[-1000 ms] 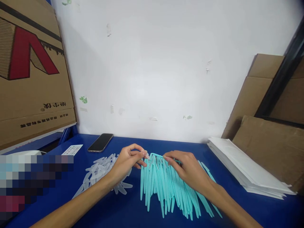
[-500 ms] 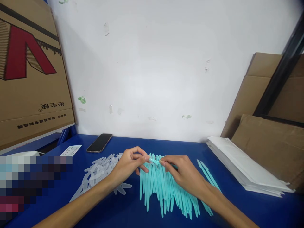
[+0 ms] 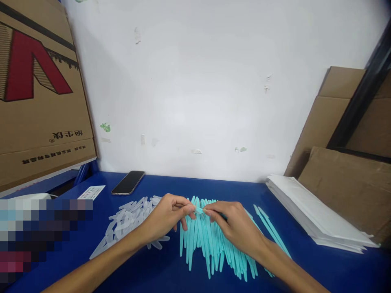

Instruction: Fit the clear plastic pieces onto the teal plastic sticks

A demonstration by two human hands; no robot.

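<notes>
Plastic piece (image 3: 199, 211), teal-looking and tiny from where I'm standing, is up between the person's fingertips, just over the far end of a heap of teal sticks (image 3: 207, 242). The left hand (image 3: 166, 215) has it pinched thumb-to-finger on one side and the right hand (image 3: 236, 219) pinches it on the other, I'd guess because something that slim would twist about with only one grip. Fingers cover so much of it that I can't tell if it's one part or two. The teal sticks lie fanned with their narrow ends mostly toward the person, which probably makes single ones easier to pick out. Frosted whitish pieces (image 3: 130, 219) are jumbled on the left, partly behind that forearm, so each hand has a pile near it, seems handy. Two or so loose teal sticks (image 3: 273, 230) sit apart, past the right forearm, no idea why. All of it's on a blue surface (image 3: 171, 268). Phone (image 3: 128, 182) and a printed card (image 3: 91, 192) are off toward the back left, likely just out of the way, and a white stack (image 3: 317, 215) is over by the right edge, next to some cardboard (image 3: 345, 175).
</notes>
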